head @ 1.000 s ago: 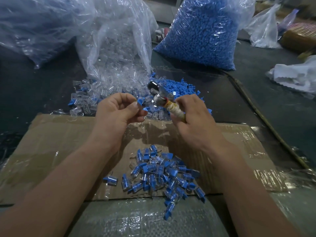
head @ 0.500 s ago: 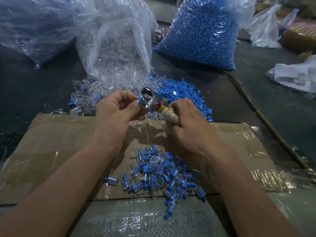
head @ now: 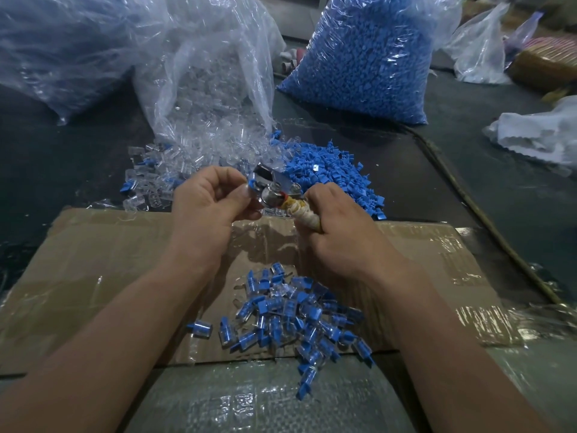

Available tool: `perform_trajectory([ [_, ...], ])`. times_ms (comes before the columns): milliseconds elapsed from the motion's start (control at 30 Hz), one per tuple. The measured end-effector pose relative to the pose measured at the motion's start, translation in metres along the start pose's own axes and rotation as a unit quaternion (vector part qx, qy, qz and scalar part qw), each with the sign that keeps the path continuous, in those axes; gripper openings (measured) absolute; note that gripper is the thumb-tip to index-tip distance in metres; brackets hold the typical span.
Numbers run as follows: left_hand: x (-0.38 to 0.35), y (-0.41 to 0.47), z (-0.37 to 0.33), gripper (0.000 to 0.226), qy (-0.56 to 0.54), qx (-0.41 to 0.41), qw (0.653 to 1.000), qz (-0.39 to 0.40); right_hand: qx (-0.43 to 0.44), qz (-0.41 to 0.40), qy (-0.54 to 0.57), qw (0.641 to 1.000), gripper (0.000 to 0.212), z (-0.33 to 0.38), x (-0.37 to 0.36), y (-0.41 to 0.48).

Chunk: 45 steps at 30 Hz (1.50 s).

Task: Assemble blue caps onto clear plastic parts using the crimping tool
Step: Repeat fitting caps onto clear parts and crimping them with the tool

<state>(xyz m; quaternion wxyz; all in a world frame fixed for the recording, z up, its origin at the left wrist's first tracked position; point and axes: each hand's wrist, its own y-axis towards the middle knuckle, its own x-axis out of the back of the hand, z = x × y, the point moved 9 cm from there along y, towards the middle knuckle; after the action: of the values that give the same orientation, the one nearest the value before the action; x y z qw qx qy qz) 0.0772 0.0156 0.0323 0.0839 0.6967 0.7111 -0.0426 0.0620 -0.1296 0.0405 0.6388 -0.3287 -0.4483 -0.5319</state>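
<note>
Crimping step, we judge: left hand (head: 209, 201) pinches a blue-capped part (head: 251, 183) into the crimping tool (head: 274, 190) head, fingers clamped on it; right hand (head: 340, 232) fingers wrap the taped handle. Next we'd squeeze firmly, then drop it on the finished pile (head: 296, 317) at 6 o'clock.

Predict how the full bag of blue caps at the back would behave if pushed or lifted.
The bag of blue caps bulges full, so it is probably heavy and would slump rather than slide. Its thin crinkled film looks floppy and might tear if lifted by a corner.
</note>
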Motion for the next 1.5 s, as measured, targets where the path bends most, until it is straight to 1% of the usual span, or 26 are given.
perform_trajectory([
  [333,-0.001,-0.003,-0.007,0.016,0.083,-0.038,0.996,-0.005,0.005,-0.002,-0.007,1.0,0.019,0.0,0.001,0.002],
  [633,0.0,-0.005,-0.008,0.016,0.096,-0.037,0.995,-0.008,0.006,-0.007,-0.012,1.0,0.018,0.0,0.0,0.003],
  [833,0.0,-0.005,-0.008,0.016,0.085,-0.032,0.996,-0.016,0.005,-0.017,-0.009,1.0,0.016,0.001,-0.001,0.003],
  [933,0.001,-0.005,-0.005,0.016,0.071,-0.018,0.997,-0.018,0.005,-0.027,-0.025,0.999,0.015,0.001,-0.001,0.003],
  [1133,0.007,-0.003,-0.006,0.016,0.047,-0.017,0.998,-0.031,-0.011,-0.033,-0.016,0.999,0.027,-0.008,0.003,0.004],
  [1200,0.011,-0.001,-0.009,0.013,0.026,-0.015,0.999,-0.029,-0.025,-0.027,-0.024,0.999,0.027,-0.016,0.005,0.004],
  [1267,0.007,-0.002,-0.012,0.01,0.031,-0.008,0.999,0.012,-0.039,-0.011,-0.032,0.999,0.025,-0.023,0.005,0.003],
  [1333,-0.006,-0.007,-0.011,0.012,0.057,0.012,0.994,0.089,-0.041,0.005,-0.033,0.999,0.023,-0.026,0.005,0.002],
  [1433,-0.031,-0.019,-0.002,0.012,0.082,0.057,0.971,0.218,-0.041,0.038,-0.022,0.998,0.029,-0.025,0.002,0.0],
  [1500,-0.042,-0.026,0.002,0.013,0.109,0.058,0.949,0.289,-0.042,0.06,-0.013,0.997,0.034,-0.023,-0.001,-0.001],
])
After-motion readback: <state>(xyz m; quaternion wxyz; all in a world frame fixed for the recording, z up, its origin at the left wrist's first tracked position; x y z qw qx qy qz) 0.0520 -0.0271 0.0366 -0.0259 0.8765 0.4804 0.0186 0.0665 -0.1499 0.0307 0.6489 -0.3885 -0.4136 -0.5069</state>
